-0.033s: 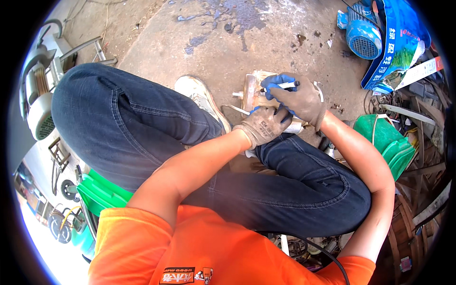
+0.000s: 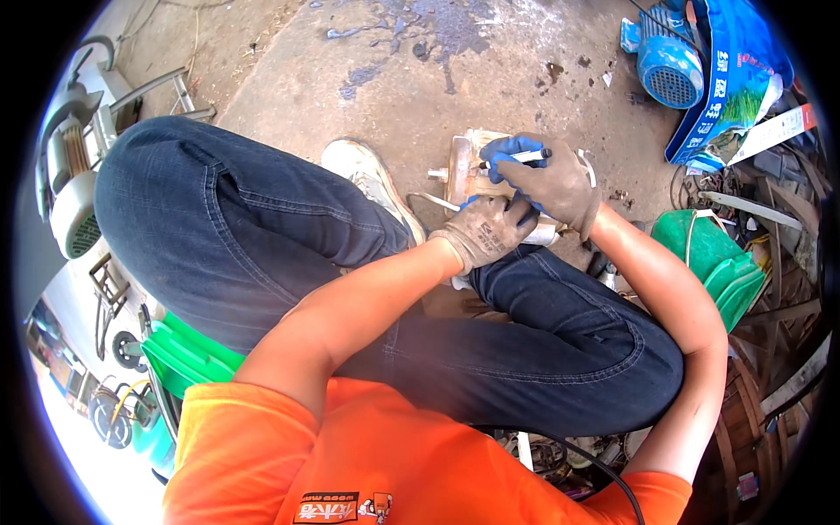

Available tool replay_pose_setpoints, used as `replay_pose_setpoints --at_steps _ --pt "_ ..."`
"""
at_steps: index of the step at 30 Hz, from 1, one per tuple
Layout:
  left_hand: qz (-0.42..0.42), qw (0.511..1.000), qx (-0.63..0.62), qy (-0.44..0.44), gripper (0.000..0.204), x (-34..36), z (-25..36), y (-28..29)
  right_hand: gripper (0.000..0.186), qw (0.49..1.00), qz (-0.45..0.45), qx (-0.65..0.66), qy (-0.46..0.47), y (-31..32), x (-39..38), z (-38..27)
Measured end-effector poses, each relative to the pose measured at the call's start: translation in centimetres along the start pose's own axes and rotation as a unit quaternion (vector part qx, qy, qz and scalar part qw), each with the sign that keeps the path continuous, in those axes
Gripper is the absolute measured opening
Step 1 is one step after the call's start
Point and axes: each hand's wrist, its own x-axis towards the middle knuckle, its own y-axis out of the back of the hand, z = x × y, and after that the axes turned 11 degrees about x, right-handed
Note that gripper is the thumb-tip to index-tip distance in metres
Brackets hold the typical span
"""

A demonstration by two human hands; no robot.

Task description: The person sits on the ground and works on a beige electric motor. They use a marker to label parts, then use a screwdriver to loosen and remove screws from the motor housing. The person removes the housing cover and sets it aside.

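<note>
A grey-and-blue work glove covers each hand. My right hand (image 2: 556, 179) is closed around a white marker pen (image 2: 530, 157) with a black end, held above a worn metal machine part (image 2: 459, 166) on the ground. A short shaft (image 2: 437, 174) juts from the part's left side. Against its near side, my left hand (image 2: 490, 232) is closed with curled fingers, close beside the right. A thin pale tube (image 2: 437, 202) runs up to the left fingertips; whether they grip it is hidden. A pale cylindrical piece (image 2: 544, 234) shows just under the hands.
My shoe (image 2: 372, 179) rests left of the metal part. A blue electric motor (image 2: 669, 70) and a blue printed bag (image 2: 731, 87) stand at far right. Nearer are a green bucket (image 2: 691, 241) and piled scrap (image 2: 779, 297). Another machine (image 2: 74, 175) stands far left, above a green bin (image 2: 188, 354).
</note>
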Motion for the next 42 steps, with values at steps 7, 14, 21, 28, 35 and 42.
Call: replay_pose_setpoints --at_steps 7,14,21,28,35,42 --pt "0.006 1.000 -0.002 -0.003 0.028 0.1 -0.2 0.2 0.035 0.998 0.009 -0.063 -0.027 -0.1 -0.1 -0.9" --pt "-0.003 1.000 -0.005 -0.001 0.029 0.1 -0.1 0.0 0.037 0.996 0.015 -0.081 -0.032 0.3 0.1 0.0" --pt "-0.007 1.000 -0.008 0.000 0.029 0.0 -0.2 -0.1 0.033 0.998 0.008 -0.052 -0.020 0.0 0.1 -0.5" --pt "-0.007 1.000 -0.013 0.010 0.030 0.3 0.0 0.4 0.027 0.998 0.039 0.036 -0.022 1.2 0.3 1.6" --pt "-0.002 1.000 -0.011 0.001 0.031 0.2 -0.2 0.2 0.031 0.998 0.026 -0.039 -0.030 0.7 0.1 0.5" --pt "0.005 1.000 -0.002 -0.007 0.032 0.2 -0.3 0.3 0.031 0.999 0.015 -0.033 -0.031 0.8 0.1 0.3"
